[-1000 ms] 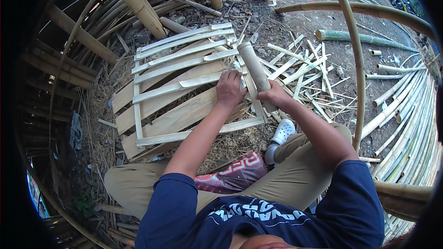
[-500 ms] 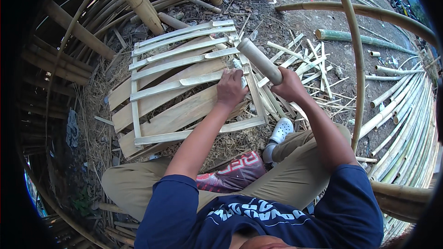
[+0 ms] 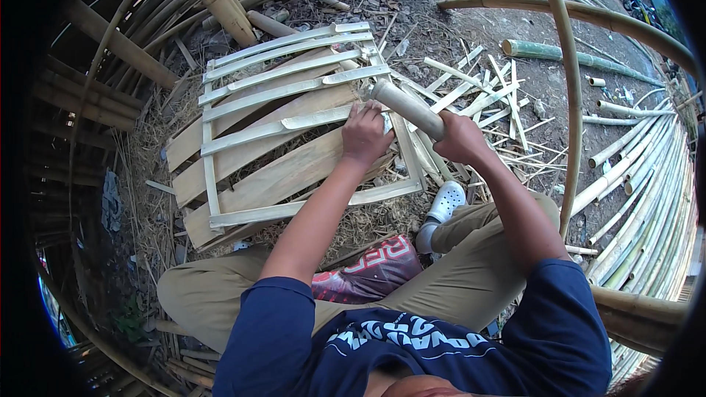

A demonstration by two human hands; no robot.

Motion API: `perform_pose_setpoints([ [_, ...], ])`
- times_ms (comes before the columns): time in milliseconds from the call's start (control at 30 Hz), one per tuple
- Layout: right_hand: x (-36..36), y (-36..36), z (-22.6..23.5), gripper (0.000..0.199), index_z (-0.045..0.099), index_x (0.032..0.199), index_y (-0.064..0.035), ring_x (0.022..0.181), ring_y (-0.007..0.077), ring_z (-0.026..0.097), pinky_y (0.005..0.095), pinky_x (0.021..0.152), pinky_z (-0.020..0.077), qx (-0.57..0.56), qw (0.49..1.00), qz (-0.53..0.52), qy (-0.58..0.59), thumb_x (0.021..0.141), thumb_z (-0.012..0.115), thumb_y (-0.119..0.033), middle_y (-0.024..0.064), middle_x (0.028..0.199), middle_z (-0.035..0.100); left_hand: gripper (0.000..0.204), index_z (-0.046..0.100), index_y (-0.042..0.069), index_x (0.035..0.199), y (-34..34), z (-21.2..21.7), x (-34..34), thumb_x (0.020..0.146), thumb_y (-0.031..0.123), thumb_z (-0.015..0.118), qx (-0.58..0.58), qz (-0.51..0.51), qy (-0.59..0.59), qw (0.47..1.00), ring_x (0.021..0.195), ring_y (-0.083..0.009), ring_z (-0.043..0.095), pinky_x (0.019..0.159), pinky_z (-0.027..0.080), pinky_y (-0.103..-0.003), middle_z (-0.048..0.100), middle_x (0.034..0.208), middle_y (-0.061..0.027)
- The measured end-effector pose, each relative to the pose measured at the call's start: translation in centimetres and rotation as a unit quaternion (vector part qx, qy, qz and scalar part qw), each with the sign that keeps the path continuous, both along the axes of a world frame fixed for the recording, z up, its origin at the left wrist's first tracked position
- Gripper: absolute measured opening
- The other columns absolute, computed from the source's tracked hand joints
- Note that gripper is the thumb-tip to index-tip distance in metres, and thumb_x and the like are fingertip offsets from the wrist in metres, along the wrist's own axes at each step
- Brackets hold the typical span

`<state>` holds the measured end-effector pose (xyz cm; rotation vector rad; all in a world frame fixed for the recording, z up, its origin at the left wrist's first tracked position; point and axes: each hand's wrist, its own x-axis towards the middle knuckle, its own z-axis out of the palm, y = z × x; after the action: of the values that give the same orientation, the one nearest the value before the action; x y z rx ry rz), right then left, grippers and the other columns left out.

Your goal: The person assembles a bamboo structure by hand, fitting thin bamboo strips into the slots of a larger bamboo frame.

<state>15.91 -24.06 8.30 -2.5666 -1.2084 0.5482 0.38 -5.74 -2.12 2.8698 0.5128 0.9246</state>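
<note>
My right hand (image 3: 461,137) grips a smooth, pale round wooden club (image 3: 412,110) near its right end. The club's far end lies just above the fingertips of my left hand (image 3: 365,132). Those fingers are closed at the right end of a split bamboo slat (image 3: 279,128), where it meets the side strip of a frame. Anything small between the fingertips is hidden. Several pale slats cross this bamboo frame (image 3: 209,176), and the near slat (image 3: 316,207) lies closest to me. Wide flat boards (image 3: 283,173) rest beneath the frame.
Split bamboo offcuts (image 3: 485,95) lie scattered right of the frame. Long bamboo poles (image 3: 632,191) are stacked at the far right. An upright curved pole (image 3: 570,95) stands beside my right arm. Thick bamboo posts (image 3: 213,0) rise behind the frame. My shoe (image 3: 446,202) is near its right corner.
The club's far end has come down toward my left fingertips, with my right hand still around it. My left hand stays at the slat's end. The whole view has shifted slightly.
</note>
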Motion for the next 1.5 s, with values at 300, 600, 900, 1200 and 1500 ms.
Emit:
perform_pose_setpoints([
  [300, -0.5, 0.4, 0.2, 0.042, 0.069, 0.114, 0.0002, 0.097, 0.0439, 0.075, 0.0518, 0.091, 0.0577, -0.008, 1.0, -0.023, -0.013, 0.076, 0.076, -0.017, 0.0271, 0.099, 0.076, 0.053, 0.076, 0.0, 0.113, -0.1, -0.3, 0.0, 0.073, 0.032, 0.087, 0.008, -0.011, -0.014, 1.0, 0.123, -0.0306, 0.072, 0.114, 0.051, -0.053, 0.077, 0.118, -0.0167],
  [600, -0.9, 0.2, 0.1, 0.044, 0.071, 0.113, -0.0001, 0.097, 0.0426, 0.074, 0.0486, 0.087, 0.057, 0.043, 0.998, -0.052, 0.011, 0.075, 0.077, -0.021, 0.026, 0.1, 0.076, 0.049, 0.078, 0.003, 0.107, -0.1, -0.4, 0.1, 0.07, 0.033, 0.09, -0.007, 0.01, -0.004, 1.0, 0.125, -0.0286, 0.071, 0.115, 0.05, -0.054, 0.077, 0.12, -0.0145],
  [900, -1.7, 0.9, -4.5, 0.048, 0.067, 0.117, 0.0043, 0.077, 0.0259, 0.075, 0.04, 0.071, 0.0609, 0.127, 0.936, -0.124, 0.306, 0.077, 0.079, -0.018, 0.0167, 0.088, 0.074, 0.033, 0.079, 0.008, 0.1, -0.4, 1.0, 0.1, 0.076, 0.028, 0.086, -0.041, 0.006, -0.022, 0.999, 0.126, -0.0309, 0.069, 0.115, 0.05, -0.054, 0.077, 0.122, -0.0102],
  [1200, -1.9, 1.8, -5.6, 0.051, 0.065, 0.121, 0.0049, 0.076, 0.0238, 0.074, 0.0393, 0.071, 0.0597, 0.132, 0.92, -0.089, 0.357, 0.077, 0.08, -0.015, 0.0146, 0.088, 0.074, 0.019, 0.071, 0.01, 0.096, 1.1, 3.8, -0.9, 0.085, 0.022, 0.078, -0.222, 0.002, -0.029, 0.975, 0.104, -0.0336, 0.073, 0.096, 0.056, -0.052, 0.075, 0.102, -0.0113],
  [1500, -1.7, 1.8, -4.0, 0.051, 0.061, 0.127, 0.0043, 0.073, 0.0209, 0.075, 0.0379, 0.06, 0.0617, 0.187, 0.872, -0.118, 0.437, 0.081, 0.077, -0.011, 0.0148, 0.097, 0.074, 0.028, 0.08, 0.011, 0.11, 4.8, 2.9, -1.2, 0.09, 0.031, 0.079, -0.073, -0.017, -0.016, 0.997, 0.112, -0.028, 0.067, 0.099, 0.047, -0.044, 0.075, 0.11, -0.0059],
])
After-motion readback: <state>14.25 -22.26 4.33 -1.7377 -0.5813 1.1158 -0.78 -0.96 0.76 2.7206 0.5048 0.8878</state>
